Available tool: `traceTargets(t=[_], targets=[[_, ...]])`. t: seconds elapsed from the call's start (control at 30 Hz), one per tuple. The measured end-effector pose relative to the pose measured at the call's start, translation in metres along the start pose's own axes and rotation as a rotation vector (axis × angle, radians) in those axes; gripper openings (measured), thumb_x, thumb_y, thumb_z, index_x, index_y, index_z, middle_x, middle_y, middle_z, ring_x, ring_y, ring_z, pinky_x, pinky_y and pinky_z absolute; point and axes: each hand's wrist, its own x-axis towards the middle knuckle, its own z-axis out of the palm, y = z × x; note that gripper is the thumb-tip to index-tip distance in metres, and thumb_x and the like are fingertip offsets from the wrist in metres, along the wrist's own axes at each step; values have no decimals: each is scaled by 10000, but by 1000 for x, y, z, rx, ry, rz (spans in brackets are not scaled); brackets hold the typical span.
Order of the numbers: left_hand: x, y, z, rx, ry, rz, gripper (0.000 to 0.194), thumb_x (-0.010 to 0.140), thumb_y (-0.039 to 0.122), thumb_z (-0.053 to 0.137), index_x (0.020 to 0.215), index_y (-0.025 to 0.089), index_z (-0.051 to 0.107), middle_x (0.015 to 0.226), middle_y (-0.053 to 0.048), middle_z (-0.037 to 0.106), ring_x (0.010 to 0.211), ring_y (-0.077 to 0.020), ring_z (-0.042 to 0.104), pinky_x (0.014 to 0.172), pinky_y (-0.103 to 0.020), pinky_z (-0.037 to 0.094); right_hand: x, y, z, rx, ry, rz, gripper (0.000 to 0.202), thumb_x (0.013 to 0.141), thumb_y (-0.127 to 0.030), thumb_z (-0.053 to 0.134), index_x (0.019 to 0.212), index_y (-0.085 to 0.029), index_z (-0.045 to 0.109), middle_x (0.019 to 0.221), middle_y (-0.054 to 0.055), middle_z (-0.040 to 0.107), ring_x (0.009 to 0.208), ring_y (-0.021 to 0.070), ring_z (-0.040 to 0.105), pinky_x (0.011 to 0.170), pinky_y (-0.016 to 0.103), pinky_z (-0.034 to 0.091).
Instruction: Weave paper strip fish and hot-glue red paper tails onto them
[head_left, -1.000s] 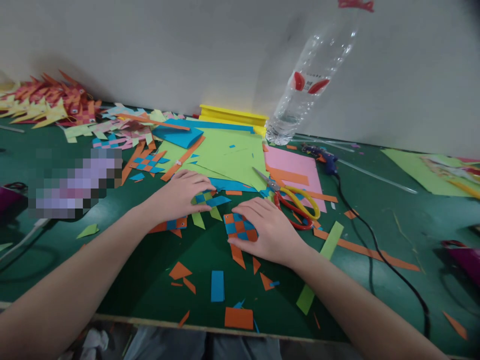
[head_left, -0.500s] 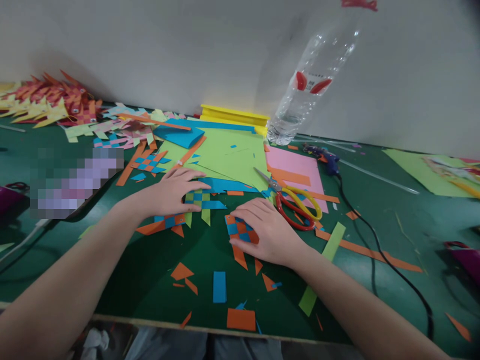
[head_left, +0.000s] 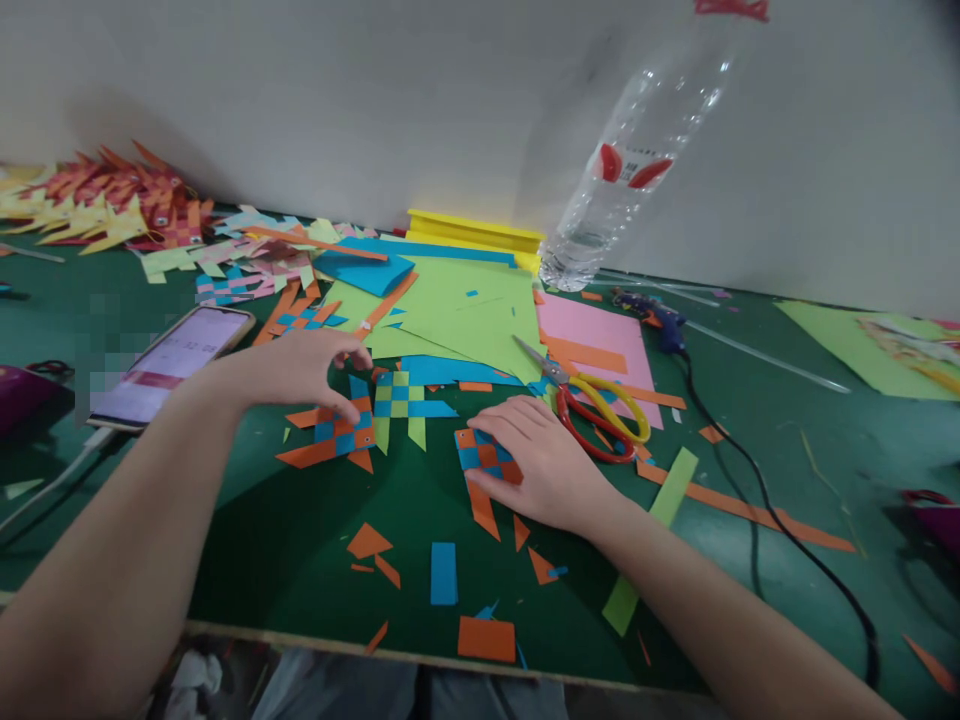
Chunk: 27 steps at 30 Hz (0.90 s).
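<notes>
Leaving the blue-and-green woven paper fish (head_left: 395, 396), the left hand (head_left: 307, 372) is arching, thumb and fingers apart, over a blue-and-orange woven paper fish (head_left: 341, 438) just left of it. Right of the blue-and-green fish, the right hand (head_left: 536, 462) is still covering an orange-and-blue checkered paper fish (head_left: 475, 453), its grip unclear.

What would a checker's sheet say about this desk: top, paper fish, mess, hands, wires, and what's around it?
Surface: green tabletop, strewn with paper.
Things at hand: orange-and-blue woven paper fish near the left hand; similar fish under the right hand; green-and-blue woven paper piece between.
Clutter: paper scraps, scissors, phone.
Hands: left curved open; right spread over its fish.
Cables: white cable at phone; black cord from glue gun.
Surroundings: grey wall, plastic bottle near it.
</notes>
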Motion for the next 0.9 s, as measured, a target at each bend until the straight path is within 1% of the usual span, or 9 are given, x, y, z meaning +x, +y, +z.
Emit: traceTargets(t=[0.07, 0.23, 0.37, 0.5, 0.6, 0.7, 0.77, 0.83, 0.9], targets=[[-2, -5, -3, 6, -28, -5, 572, 574, 548, 779, 1036, 239, 646, 1136, -66, 642, 1034, -293, 592, 815, -350, 474, 0, 0, 1, 4, -8, -1, 377, 872, -423, 566, 1104, -129, 604, 1077, 114, 669, 1015, 244, 584, 932, 435, 448], [-4, -4, -2, -11, -25, 87, 388, 664, 400, 736, 985, 210, 631, 1054, -46, 633, 948, -239, 580, 790, -322, 450, -1, 1, 2, 3, -16, 1, 367, 873, -419, 565, 1100, -133, 607, 1070, 107, 673, 1010, 243, 586, 950, 448, 438], [-3, -4, 0, -5, -25, 96, 370, 647, 389, 740, 938, 202, 609, 1016, -47, 611, 911, -237, 563, 762, -324, 440, 0, 0, 2, 6, -3, -9, 352, 875, -408, 565, 1112, -149, 598, 1080, 109, 677, 1026, 244, 597, 974, 469, 427], [-1, -8, -1, -44, -39, 43, 397, 607, 425, 762, 891, 206, 592, 996, -57, 622, 859, -239, 571, 691, -305, 438, 0, 0, 1, 6, -2, -20, 342, 881, -399, 560, 1116, -152, 590, 1088, 108, 679, 1032, 244, 604, 982, 474, 424], [0, -9, -3, -76, -67, 3, 330, 672, 471, 712, 830, 210, 586, 945, -52, 643, 824, -234, 585, 660, -299, 433, 0, 0, 1, 6, -5, -26, 341, 878, -392, 568, 1117, -149, 589, 1087, 109, 680, 1033, 242, 606, 983, 468, 426], [-1, -8, -6, -103, -68, 0, 344, 715, 525, 673, 844, 218, 587, 932, -40, 661, 830, -227, 606, 677, -290, 449, 0, 1, 1, -12, 47, -46, 332, 875, -377, 573, 1117, -151, 588, 1076, 110, 683, 1024, 237, 609, 973, 460, 440], [-3, -7, -9, -176, -38, 14, 375, 703, 527, 696, 921, 234, 614, 991, -30, 676, 900, -223, 625, 733, -278, 470, 0, 0, 0, -30, 115, -94, 272, 875, -335, 574, 1078, -156, 600, 1020, 94, 696, 979, 215, 620, 969, 441, 449], [-7, -6, -11, -300, 8, 19, 418, 679, 496, 737, 999, 243, 646, 1008, -20, 693, 905, -209, 641, 743, -260, 485, 1, -2, -1, -63, 176, -162, 167, 871, -281, 574, 982, -165, 620, 920, 64, 707, 892, 184, 630, 953, 409, 464], [-10, -4, -13, -507, 150, -34, 459, 598, 434, 813, 984, 219, 690, 923, -24, 718, 813, -202, 657, 685, -247, 494, 0, -4, -3, -113, 201, -220, 101, 871, -251, 566, 878, -173, 630, 825, 38, 705, 812, 163, 632, 940, 388, 474]])
